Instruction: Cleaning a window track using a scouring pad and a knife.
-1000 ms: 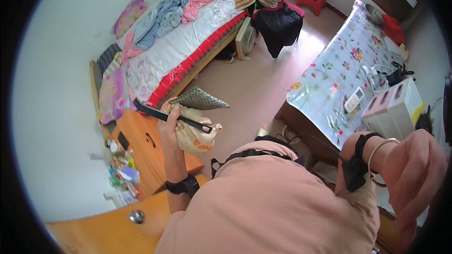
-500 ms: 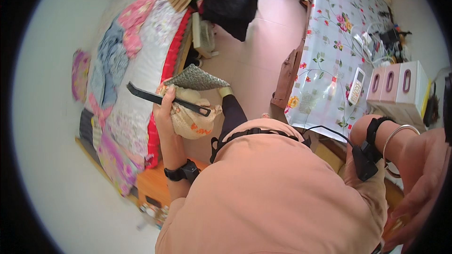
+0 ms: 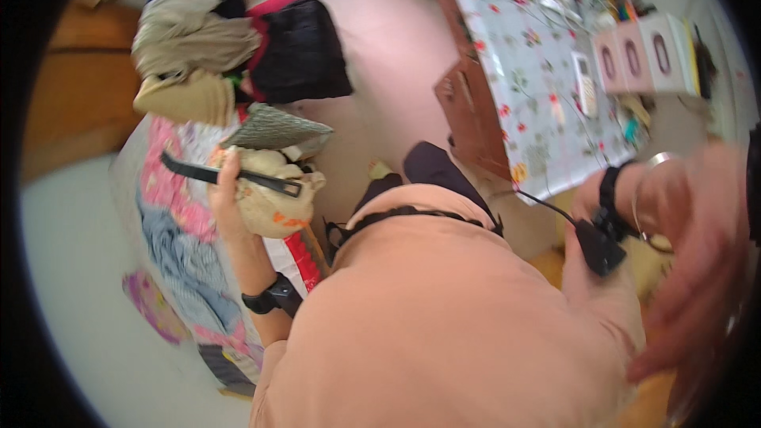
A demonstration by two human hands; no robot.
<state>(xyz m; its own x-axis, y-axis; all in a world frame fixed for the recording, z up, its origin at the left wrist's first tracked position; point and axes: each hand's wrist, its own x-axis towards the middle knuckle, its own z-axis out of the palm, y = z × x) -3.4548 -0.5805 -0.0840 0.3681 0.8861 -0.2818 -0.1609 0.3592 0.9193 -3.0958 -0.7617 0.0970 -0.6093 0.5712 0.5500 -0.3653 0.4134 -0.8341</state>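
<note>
My left hand is closed around a bundle out in front of me. In it are a slim black bar with a slotted end, a cream cloth bag with orange marks, and a grey-green textured piece with a pointed corner. The bar's kind does not show; my thumb presses across it. Close to the camera at the far right, my right hand is raised and blurred. Its fingers look stretched and apart, with nothing seen in them.
On the left is a bed with a pink cloth and blue clothing. Beige clothes and a black cloth hang ahead. A table with a flowered cover at right bears a white remote and tissue-like boxes.
My view has turned left, and the hanging clothes now appear nearer. My left hand keeps the bundle. My right hand stays raised at the right, more blurred now.
</note>
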